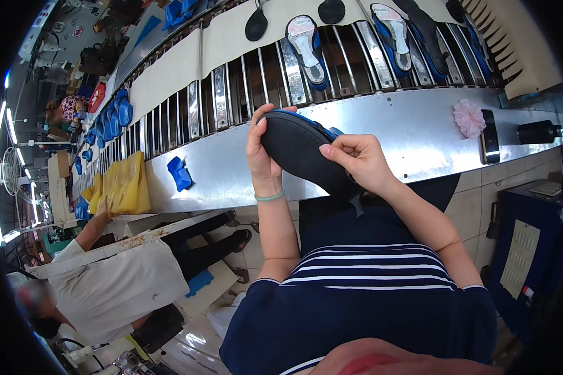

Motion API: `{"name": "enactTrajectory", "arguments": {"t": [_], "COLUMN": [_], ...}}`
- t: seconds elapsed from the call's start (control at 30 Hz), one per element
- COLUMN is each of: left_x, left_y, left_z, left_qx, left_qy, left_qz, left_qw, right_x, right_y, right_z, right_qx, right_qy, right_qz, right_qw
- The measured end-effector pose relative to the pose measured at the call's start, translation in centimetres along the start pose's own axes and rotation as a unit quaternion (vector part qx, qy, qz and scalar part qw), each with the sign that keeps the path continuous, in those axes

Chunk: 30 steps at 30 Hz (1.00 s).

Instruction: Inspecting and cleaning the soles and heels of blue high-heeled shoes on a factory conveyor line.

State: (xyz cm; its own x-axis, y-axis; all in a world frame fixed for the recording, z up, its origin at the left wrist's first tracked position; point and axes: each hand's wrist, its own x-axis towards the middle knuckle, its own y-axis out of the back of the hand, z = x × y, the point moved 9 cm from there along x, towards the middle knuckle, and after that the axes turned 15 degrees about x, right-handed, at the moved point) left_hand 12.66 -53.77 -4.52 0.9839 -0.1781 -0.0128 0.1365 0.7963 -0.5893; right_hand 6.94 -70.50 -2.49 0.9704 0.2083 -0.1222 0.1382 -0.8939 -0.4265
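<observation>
I hold a shoe with a black sole [303, 152] tilted up toward me above the metal ledge; a strip of its blue upper shows along the far edge. My left hand [263, 149] wraps round one end, thumb and fingers on opposite sides. With thumb and bent fingers, my right hand [364, 164] pinches the sole's edge near the other end. A thin grey tip hangs below that end; I cannot tell what it is. Beyond, blue shoes with pale undersides [306, 47] lie on a slatted metal conveyor, next to loose black soles [256, 25].
On the ledge [231, 169] lie a blue piece [179, 174], a pink scrunchie [469, 119], a phone [490, 137] and a black bottle [538, 132]. At left, another person in a light shirt [116, 278] reaches to yellow bags [126, 184]. A blue cabinet [532, 250] stands at right.
</observation>
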Motion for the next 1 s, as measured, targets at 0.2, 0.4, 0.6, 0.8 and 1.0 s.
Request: {"name": "enactTrajectory", "arguments": {"t": [0.2, 0.4, 0.6, 0.8, 1.0], "left_x": [0.0, 0.1, 0.1, 0.1, 0.1], "left_y": [0.0, 0.0, 0.2, 0.1, 0.1], "left_z": [-0.3, -0.7, -0.9, -1.0, -1.2], "left_qx": [0.008, 0.002, -0.015, -0.02, -0.031], "left_qy": [0.007, 0.012, 0.012, 0.007, 0.008], "left_qz": [0.012, 0.014, 0.016, 0.017, 0.017], "left_qw": [1.0, 1.0, 1.0, 1.0, 0.999], "right_x": [0.2, 0.4, 0.3, 0.2, 0.3], "right_y": [0.4, 0.8, 1.5, 1.8, 1.9], "right_z": [-0.2, -0.1, 0.4, 0.2, 0.3], "right_qx": [-0.021, -0.042, -0.044, -0.054, -0.042], "right_qy": [-0.012, -0.016, -0.023, 0.003, 0.011], "right_qz": [-0.003, 0.006, 0.058, 0.071, 0.073], "right_qw": [1.0, 0.999, 0.997, 0.996, 0.996]}}
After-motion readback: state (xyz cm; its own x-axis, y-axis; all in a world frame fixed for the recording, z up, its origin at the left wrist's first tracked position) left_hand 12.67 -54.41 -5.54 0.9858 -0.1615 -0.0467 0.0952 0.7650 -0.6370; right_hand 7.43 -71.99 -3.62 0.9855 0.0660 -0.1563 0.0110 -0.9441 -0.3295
